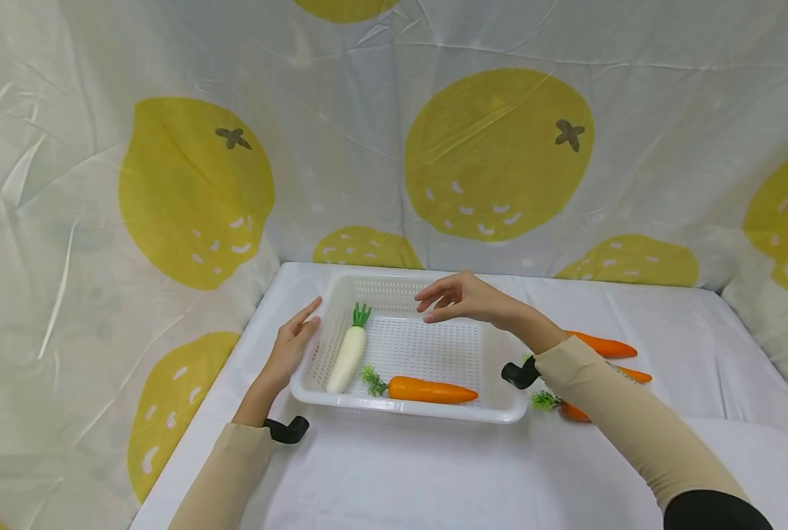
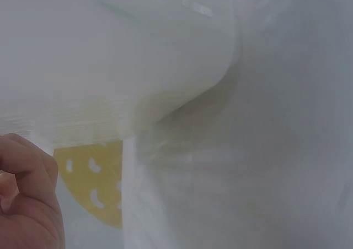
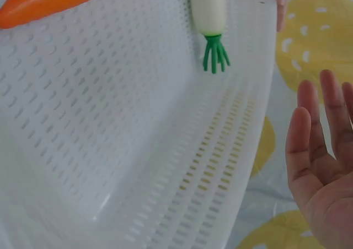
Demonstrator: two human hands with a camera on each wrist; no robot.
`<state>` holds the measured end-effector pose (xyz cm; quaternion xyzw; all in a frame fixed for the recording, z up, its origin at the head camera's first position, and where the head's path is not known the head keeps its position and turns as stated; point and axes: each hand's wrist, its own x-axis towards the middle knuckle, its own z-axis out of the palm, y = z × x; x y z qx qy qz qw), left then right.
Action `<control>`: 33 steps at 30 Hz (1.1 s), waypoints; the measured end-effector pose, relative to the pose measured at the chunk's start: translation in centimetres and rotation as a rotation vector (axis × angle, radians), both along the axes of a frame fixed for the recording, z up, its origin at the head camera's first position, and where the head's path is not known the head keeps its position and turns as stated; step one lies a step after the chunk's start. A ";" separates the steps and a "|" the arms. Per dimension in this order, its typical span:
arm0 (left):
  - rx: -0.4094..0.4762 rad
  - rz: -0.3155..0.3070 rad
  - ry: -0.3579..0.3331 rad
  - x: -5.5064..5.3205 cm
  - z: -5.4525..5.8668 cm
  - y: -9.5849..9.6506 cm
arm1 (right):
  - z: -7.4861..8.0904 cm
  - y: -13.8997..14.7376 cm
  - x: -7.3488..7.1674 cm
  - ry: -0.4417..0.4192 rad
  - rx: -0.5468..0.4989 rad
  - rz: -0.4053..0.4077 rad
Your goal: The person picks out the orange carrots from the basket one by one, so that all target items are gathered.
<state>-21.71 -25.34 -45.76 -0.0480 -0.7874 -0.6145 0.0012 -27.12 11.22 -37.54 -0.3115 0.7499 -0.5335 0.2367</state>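
A white plastic basket [image 1: 407,412] with perforated walls sits on the table. Inside, a white radish [image 1: 347,359] with green stalks lies along the left side, and a carrot [image 1: 432,390] with a leafy top lies along the near side. My left hand [image 1: 290,347] is at the basket's left rim, its index finger extended along the outside; whether it presses the wall is hard to tell. Above the basket's far part hovers my right hand [image 1: 463,298], fingers loosely bent and nothing in them. In the right wrist view, this hand [image 3: 325,166] appears beside the basket wall.
Right of the basket, several carrots [image 1: 602,344] lie on the white tablecloth [image 1: 394,471], partly hidden by my right forearm. A lemon-print curtain [image 1: 341,147] hangs behind the table and along its left side.
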 end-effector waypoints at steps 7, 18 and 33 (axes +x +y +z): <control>0.016 0.001 -0.002 0.1 0.0 0.1 | -1.3 -2.3 0.1 -0.034 0.024 0.054; 0.023 0.000 -0.006 0.0 0.1 0.2 | -4.7 -4.6 0.8 -0.101 0.131 0.143; -0.003 0.007 0.006 -0.3 -0.3 -0.2 | -7.4 -5.2 1.4 -0.179 0.289 0.151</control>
